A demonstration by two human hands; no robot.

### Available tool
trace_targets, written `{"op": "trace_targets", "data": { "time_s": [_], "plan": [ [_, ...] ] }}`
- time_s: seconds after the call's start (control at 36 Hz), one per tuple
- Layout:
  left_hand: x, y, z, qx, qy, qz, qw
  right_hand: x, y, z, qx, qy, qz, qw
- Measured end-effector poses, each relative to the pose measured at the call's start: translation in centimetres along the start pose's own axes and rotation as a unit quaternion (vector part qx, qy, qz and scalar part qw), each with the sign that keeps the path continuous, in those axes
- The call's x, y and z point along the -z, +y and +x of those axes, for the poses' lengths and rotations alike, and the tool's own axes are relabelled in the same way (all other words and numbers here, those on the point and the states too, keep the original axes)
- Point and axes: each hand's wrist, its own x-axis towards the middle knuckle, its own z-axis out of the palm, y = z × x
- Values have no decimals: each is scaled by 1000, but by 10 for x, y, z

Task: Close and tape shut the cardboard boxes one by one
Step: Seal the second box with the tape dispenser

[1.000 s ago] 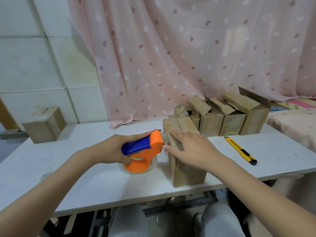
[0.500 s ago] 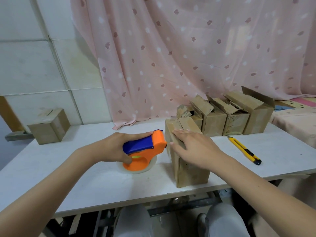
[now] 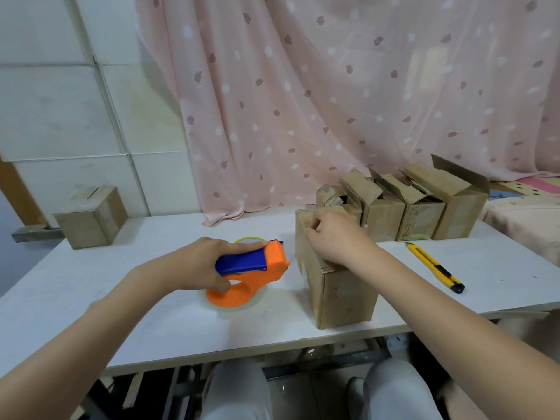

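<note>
A small cardboard box (image 3: 345, 295) stands near the front edge of the white table (image 3: 121, 298). My right hand (image 3: 336, 241) lies on its top with the fingers curled down on the flaps at the far left corner. To the left of the box, my left hand (image 3: 200, 262) grips an orange and blue tape dispenser (image 3: 251, 274) that rests on the table with its clear roll underneath. A gap separates the dispenser from the box. Several open boxes (image 3: 412, 207) with raised flaps stand in a row behind.
A yellow utility knife (image 3: 433, 266) lies on the table right of the box. One shut cardboard box (image 3: 91, 218) sits at the far left by the tiled wall. A pink dotted curtain (image 3: 333, 86) hangs behind. My knees show under the table's front edge.
My right hand slid back along the box top and its fingers curled at the far corner. The dispenser in my left hand drew slightly away from the box.
</note>
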Motion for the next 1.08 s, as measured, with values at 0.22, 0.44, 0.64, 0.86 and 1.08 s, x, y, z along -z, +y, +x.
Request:
{"op": "trace_targets", "data": {
  "time_s": [0.22, 0.44, 0.64, 0.86, 1.08],
  "plan": [
    [-2, 1, 1, 2, -6, 18, 1000, 7, -21, 35, -96, -126, -103, 982],
    [1, 4, 1, -1, -10, 25, 1000, 39, -39, 26, -42, -231, -256, 938],
    [1, 5, 0, -14, 27, 13, 999, 55, -20, 24, -90, -201, -128, 967],
    [14, 6, 0, -35, 70, -6, 997, 53, 18, 20, -167, -181, 167, 955],
    [4, 3, -6, -33, 42, 16, 998, 43, 65, 17, -185, -198, 307, 912]
  ]
}}
